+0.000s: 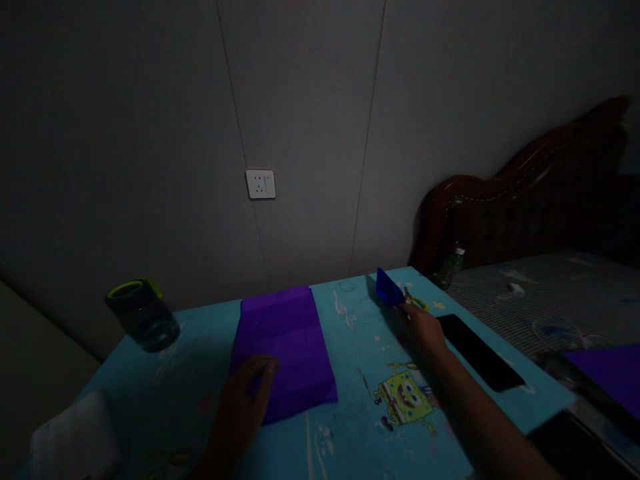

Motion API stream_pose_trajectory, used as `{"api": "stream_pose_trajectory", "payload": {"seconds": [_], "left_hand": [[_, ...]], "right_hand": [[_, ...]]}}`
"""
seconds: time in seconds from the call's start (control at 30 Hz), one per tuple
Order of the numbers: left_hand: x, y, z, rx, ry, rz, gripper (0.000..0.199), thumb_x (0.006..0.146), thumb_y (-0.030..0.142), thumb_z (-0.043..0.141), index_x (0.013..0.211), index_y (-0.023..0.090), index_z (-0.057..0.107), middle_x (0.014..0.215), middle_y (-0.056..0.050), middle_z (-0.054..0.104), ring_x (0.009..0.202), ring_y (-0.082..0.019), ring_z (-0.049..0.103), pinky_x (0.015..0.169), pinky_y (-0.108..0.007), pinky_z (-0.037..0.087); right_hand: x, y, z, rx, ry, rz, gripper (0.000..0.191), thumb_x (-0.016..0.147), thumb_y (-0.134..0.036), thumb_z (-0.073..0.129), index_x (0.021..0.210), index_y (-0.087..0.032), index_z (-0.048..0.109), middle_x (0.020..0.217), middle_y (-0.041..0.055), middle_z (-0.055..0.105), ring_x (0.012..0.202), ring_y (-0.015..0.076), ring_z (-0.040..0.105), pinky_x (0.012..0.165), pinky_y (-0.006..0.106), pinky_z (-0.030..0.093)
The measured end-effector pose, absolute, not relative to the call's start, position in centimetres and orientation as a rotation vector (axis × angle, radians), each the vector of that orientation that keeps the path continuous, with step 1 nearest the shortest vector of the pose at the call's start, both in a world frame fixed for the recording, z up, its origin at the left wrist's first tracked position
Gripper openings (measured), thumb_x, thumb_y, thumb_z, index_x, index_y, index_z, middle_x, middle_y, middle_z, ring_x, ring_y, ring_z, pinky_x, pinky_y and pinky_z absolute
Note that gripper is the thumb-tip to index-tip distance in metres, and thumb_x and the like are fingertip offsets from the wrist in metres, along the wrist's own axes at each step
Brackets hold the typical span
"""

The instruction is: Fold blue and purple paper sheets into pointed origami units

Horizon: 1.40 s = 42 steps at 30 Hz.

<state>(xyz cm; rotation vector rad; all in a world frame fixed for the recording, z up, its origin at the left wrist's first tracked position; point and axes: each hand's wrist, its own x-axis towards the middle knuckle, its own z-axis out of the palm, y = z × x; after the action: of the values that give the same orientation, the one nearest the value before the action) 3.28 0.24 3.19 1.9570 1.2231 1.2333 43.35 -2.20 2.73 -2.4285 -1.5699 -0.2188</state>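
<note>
My right hand (pixel 424 328) reaches to the far right part of the table. Its fingers are closed on the near end of a small blue folded piece (pixel 389 288), which looks like paper and stands tilted up off the tabletop. Just behind that hand lie scissors (pixel 419 303) with yellow handles, partly hidden. A purple sheet (pixel 285 340), creased like folded paper, lies flat on the table in front of me. My left hand (pixel 247 390) rests at its lower left edge, fingers loosely curled, with a gap between thumb and fingers and nothing held.
A light blue cartoon-print cloth (pixel 345 427) covers the table. A dark cup with a yellow-green rim (pixel 145 317) stands at the left, a white pack (pixel 75 437) nearer me. A flat black slab (pixel 480 353) lies at the right. Beyond are a bed (pixel 545 293) and a plastic bottle (pixel 453 263).
</note>
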Motion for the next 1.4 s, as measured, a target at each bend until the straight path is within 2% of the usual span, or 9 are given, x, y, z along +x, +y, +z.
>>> {"api": "stream_pose_trajectory", "payload": {"seconds": [0.23, 0.5, 0.6, 0.77, 0.93, 1.07, 1.23, 1.3, 1.4], "left_hand": [[3.4, 0.5, 2.9, 1.952, 1.207, 1.234, 0.024, 0.085, 0.042, 0.057, 0.079, 0.023, 0.071, 0.08, -0.004, 0.074, 0.076, -0.021, 0.071, 0.074, -0.031, 0.058], [3.3, 0.4, 2.5, 2.018, 1.155, 1.243, 0.026, 0.088, 0.04, 0.053, 0.08, 0.021, 0.069, 0.079, -0.004, 0.073, 0.073, -0.019, 0.071, 0.071, -0.029, 0.058], [3.4, 0.4, 2.4, 2.03, 1.156, 1.213, 0.025, 0.089, 0.039, 0.053, 0.08, 0.022, 0.069, 0.08, -0.003, 0.073, 0.073, -0.019, 0.07, 0.07, -0.029, 0.057], [3.4, 0.4, 2.4, 2.026, 1.15, 1.195, 0.026, 0.089, 0.039, 0.051, 0.079, 0.022, 0.068, 0.079, -0.004, 0.072, 0.071, -0.02, 0.07, 0.07, -0.03, 0.057], [3.4, 0.4, 2.5, 1.953, 1.147, 1.172, 0.026, 0.087, 0.042, 0.054, 0.079, 0.022, 0.069, 0.079, -0.005, 0.072, 0.072, -0.021, 0.07, 0.07, -0.032, 0.057], [3.7, 0.4, 2.1, 1.735, 1.123, 1.128, 0.031, 0.084, 0.047, 0.057, 0.089, 0.02, 0.071, 0.083, -0.007, 0.073, 0.073, -0.022, 0.07, 0.067, -0.033, 0.058], [4.3, 0.3, 1.1, 1.348, 0.945, 1.028, 0.054, 0.083, 0.053, 0.06, 0.123, 0.018, 0.06, 0.111, -0.014, 0.069, 0.085, -0.025, 0.07, 0.071, -0.039, 0.06], [4.4, 0.2, 0.9, 1.241, 0.835, 1.003, 0.059, 0.082, 0.056, 0.061, 0.127, 0.018, 0.057, 0.116, -0.015, 0.067, 0.088, -0.026, 0.069, 0.074, -0.041, 0.059], [4.4, -0.3, 0.8, 1.171, 0.741, 0.988, 0.057, 0.077, 0.055, 0.068, 0.121, 0.019, 0.062, 0.117, -0.014, 0.067, 0.1, -0.029, 0.067, 0.086, -0.043, 0.055]], "right_hand": [[43.9, -2.3, 2.1, -2.476, -1.498, -0.174, 0.041, 0.097, -0.043, 0.041, 0.127, -0.022, 0.058, 0.116, 0.0117, 0.069, 0.096, 0.0262, 0.068, 0.076, 0.034, 0.048], [43.1, -2.6, 2.4, -2.523, -1.503, -0.179, 0.048, 0.095, -0.044, 0.043, 0.138, -0.023, 0.047, 0.125, 0.0121, 0.064, 0.099, 0.0309, 0.067, 0.078, 0.039, 0.049], [42.9, -2.8, 2.5, -2.505, -1.535, -0.185, 0.045, 0.096, -0.043, 0.041, 0.135, -0.023, 0.05, 0.127, 0.0125, 0.064, 0.098, 0.0302, 0.067, 0.077, 0.038, 0.049], [43.5, -2.6, 2.0, -2.437, -1.49, -0.155, 0.037, 0.098, -0.04, 0.038, 0.118, -0.022, 0.063, 0.116, 0.0105, 0.069, 0.098, 0.0272, 0.068, 0.076, 0.034, 0.048], [44.7, -2.4, 1.7, -2.441, -1.385, -0.165, 0.039, 0.098, -0.041, 0.037, 0.117, -0.019, 0.064, 0.105, 0.0116, 0.072, 0.09, 0.0269, 0.07, 0.073, 0.034, 0.049], [43.7, -2.6, 1.3, -2.063, -1.518, -0.332, 0.036, 0.098, -0.037, 0.039, 0.108, -0.017, 0.067, 0.101, 0.0118, 0.073, 0.087, 0.0238, 0.07, 0.073, 0.031, 0.05], [36.9, -3.7, 1.5, -1.362, -2.018, -0.423, 0.027, 0.099, -0.027, 0.044, 0.104, -0.019, 0.068, 0.076, 0.0049, 0.071, 0.061, 0.0146, 0.065, 0.059, 0.025, 0.047], [33.3, -4.4, 2.0, -1.144, -2.081, -0.347, 0.023, 0.099, -0.025, 0.045, 0.107, -0.019, 0.066, 0.075, 0.0034, 0.071, 0.061, 0.0137, 0.064, 0.059, 0.024, 0.046], [28.8, -5.3, 2.7, -0.99, -2.083, -0.065, 0.022, 0.1, -0.024, 0.045, 0.107, -0.02, 0.065, 0.08, 0.0038, 0.072, 0.067, 0.0127, 0.067, 0.063, 0.023, 0.049]]}}
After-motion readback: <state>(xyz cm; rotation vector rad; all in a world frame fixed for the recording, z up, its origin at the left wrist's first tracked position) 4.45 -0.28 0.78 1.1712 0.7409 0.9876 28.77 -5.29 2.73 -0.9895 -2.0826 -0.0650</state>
